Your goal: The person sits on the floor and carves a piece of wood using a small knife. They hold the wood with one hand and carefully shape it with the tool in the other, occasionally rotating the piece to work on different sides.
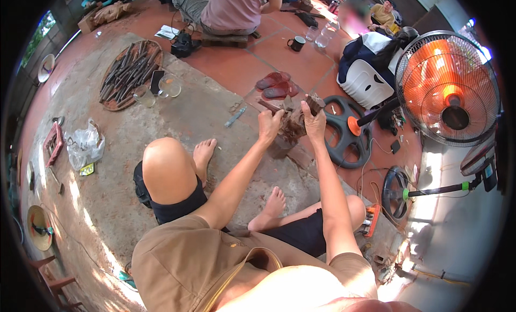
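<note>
Both arms reach forward over a dark brown carved piece of wood (292, 125), which rests on a low wooden block (281, 148). My left hand (270, 124) is closed at the carving's left side, around a brown stick-like tool (266, 105) whose far end is hidden. On the right side, my right hand (314, 122) is closed with its thumb up, against a dark wooden block (315, 102); whether that block is part of the carving I cannot tell. Several slim dark tools (129, 73) lie heaped on a round tray (157, 49) at the far left.
A standing orange fan (447, 89) on a round grey base (334, 130) stands right. Beyond the carving are dark red sandals (277, 85), a mug (296, 43) and a seated person (234, 11). A phone (157, 82), glass mugs (170, 87) and a plastic bag (84, 146) lie left.
</note>
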Action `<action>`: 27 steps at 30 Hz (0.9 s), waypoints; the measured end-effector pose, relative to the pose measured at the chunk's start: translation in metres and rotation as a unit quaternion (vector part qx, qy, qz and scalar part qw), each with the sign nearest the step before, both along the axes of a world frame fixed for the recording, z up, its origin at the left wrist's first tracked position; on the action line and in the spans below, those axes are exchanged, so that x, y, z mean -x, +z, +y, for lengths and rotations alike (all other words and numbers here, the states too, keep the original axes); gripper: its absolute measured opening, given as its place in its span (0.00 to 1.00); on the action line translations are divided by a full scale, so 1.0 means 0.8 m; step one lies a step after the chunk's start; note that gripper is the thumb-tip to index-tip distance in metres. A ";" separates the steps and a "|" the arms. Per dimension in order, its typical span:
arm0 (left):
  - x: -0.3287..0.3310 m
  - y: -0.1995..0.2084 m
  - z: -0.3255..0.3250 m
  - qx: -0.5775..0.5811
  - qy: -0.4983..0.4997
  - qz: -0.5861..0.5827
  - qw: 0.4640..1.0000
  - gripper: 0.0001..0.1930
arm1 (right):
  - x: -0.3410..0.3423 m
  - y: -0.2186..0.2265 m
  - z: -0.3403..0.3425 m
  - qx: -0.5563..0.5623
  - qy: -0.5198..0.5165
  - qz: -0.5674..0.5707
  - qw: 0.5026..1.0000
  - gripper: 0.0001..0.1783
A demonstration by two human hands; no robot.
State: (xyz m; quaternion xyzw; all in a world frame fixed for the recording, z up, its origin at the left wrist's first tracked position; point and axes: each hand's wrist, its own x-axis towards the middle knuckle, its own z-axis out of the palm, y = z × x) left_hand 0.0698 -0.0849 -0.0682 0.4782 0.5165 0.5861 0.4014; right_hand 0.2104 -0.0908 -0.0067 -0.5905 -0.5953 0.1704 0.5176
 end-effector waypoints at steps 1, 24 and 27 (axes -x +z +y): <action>-0.001 0.008 -0.003 0.020 -0.020 -0.063 0.998 0.17 | 0.001 0.002 -0.001 0.004 0.020 0.011 1.000 0.24; -0.006 0.018 -0.014 -0.107 0.031 0.008 0.994 0.11 | -0.015 -0.015 0.007 0.008 0.149 0.126 0.981 0.35; 0.015 0.015 -0.002 -0.089 -0.061 0.119 0.987 0.11 | -0.019 -0.012 0.002 0.006 0.157 0.113 0.981 0.36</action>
